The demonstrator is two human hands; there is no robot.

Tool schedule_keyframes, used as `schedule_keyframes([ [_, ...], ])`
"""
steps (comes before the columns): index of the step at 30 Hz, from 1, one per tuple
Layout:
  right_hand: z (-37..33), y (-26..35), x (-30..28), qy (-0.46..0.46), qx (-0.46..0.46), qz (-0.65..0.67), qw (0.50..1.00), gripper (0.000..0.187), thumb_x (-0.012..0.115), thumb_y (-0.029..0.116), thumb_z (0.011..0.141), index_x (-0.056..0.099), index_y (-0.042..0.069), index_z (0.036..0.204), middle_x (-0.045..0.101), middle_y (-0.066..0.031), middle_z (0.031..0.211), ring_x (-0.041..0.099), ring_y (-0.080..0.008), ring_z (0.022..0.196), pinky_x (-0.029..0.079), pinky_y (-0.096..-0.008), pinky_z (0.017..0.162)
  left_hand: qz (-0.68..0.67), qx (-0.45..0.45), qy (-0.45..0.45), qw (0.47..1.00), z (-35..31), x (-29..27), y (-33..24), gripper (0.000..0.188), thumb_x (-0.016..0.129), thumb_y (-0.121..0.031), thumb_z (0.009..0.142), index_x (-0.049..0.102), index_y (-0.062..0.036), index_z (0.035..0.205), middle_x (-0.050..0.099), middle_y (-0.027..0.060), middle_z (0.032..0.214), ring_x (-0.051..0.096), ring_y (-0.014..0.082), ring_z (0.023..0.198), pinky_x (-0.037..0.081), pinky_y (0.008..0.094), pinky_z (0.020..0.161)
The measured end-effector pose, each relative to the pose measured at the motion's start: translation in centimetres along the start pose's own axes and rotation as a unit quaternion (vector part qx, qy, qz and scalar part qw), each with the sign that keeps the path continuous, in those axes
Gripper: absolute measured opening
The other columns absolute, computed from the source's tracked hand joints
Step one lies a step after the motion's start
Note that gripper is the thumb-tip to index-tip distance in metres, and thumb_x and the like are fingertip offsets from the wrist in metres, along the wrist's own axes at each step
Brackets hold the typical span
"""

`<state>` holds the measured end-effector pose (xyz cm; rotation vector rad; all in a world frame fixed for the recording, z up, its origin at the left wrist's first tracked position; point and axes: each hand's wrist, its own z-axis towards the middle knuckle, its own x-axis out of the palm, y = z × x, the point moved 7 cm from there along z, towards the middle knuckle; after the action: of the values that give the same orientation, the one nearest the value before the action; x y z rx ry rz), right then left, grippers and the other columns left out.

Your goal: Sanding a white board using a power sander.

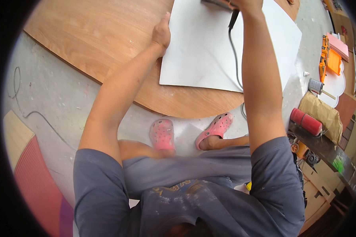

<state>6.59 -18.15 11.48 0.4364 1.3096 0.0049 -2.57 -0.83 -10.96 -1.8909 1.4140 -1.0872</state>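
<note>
A flat white board [201, 59] lies on a larger wood-grain panel [95, 43] with a curved edge. My left hand [161, 34] grips the white board's left edge, with some of its fingers out of sight. Near the top rim, my right hand [249, 4] is closed around a dark corded power tool [219, 4] over the white board. Most of that tool is cut off by the picture's edge, so its exact kind does not show. From it a black cord [234, 51] runs down across the board and over its near edge.
My pink clogs [162, 133] stand by the panel's curved edge. A thin cable [47, 122] trails over the floor at left, near a pink ribbed sheet [39, 189]. On the right are a can [315, 85], a red cylinder [306, 121], brown paper [324, 112] and orange plastic parts [334, 62].
</note>
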Motion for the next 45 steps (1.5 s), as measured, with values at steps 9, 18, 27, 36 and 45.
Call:
schedule_keyframes([
  [9, -18.8, 0.6, 1.1, 0.044, -0.061, 0.055, 0.996, 0.07, 0.073, 0.013, 0.07, 0.046, 0.021, 0.133, 0.043, -0.0286, 0.118, 0.062, -0.0489, 0.093, 0.056, -0.0508, 0.079, -0.157, -0.06, 0.051, 0.984, 1.1, -1.7, 0.7, 0.056, 0.035, -0.043, 0.097, 0.059, 0.0035, 0.116, 0.066, 0.0157, 0.11, 0.062, 0.0245, 0.101, 0.049, 0.0369, 0.093],
  [18, -20.5, 0.7, 1.1, 0.072, -0.063, 0.065, 0.993, 0.068, 0.074, 0.014, 0.071, 0.045, 0.018, 0.133, 0.042, -0.0286, 0.122, 0.058, -0.0488, 0.098, 0.055, -0.051, 0.08, -0.142, -0.103, 0.164, 0.971, 1.1, -1.3, -0.7, 0.059, 0.034, -0.046, 0.097, 0.054, 0.0035, 0.123, 0.064, 0.0173, 0.114, 0.061, 0.0253, 0.105, 0.047, 0.0383, 0.099],
  [27, -26.5, 2.2, 0.5, 0.122, -0.128, 0.061, 0.982, 0.068, 0.076, 0.012, 0.068, 0.051, 0.022, 0.13, 0.046, -0.028, 0.121, 0.061, -0.0476, 0.094, 0.055, -0.05, 0.079, -0.202, -0.119, 0.228, 0.945, 1.3, -2.2, -0.8, 0.074, 0.031, -0.052, 0.096, 0.037, 0.0047, 0.142, 0.053, 0.0234, 0.134, 0.055, 0.0304, 0.122, 0.041, 0.0425, 0.109],
  [36, -26.1, 0.9, 0.5, 0.148, -0.135, 0.06, 0.978, 0.067, 0.076, 0.01, 0.067, 0.052, 0.024, 0.128, 0.043, -0.0255, 0.123, 0.058, -0.0458, 0.098, 0.056, -0.0503, 0.076, -0.141, -0.124, 0.202, 0.961, 1.1, -1.1, -0.8, 0.074, 0.03, -0.051, 0.096, 0.038, 0.0078, 0.14, 0.056, 0.026, 0.131, 0.058, 0.0323, 0.118, 0.044, 0.0424, 0.106],
  [45, -19.9, -3.4, 0.2, 0.069, -0.046, 0.043, 0.996, 0.069, 0.074, 0.014, 0.069, 0.049, 0.02, 0.133, 0.046, -0.0266, 0.12, 0.062, -0.0445, 0.095, 0.056, -0.0481, 0.079, 0.212, 0.064, -0.052, 0.974, 1.6, -1.3, -0.8, 0.075, 0.027, -0.054, 0.099, 0.064, 0.0091, 0.114, 0.059, 0.0343, 0.123, 0.052, 0.048, 0.121, 0.04, 0.0453, 0.103],
])
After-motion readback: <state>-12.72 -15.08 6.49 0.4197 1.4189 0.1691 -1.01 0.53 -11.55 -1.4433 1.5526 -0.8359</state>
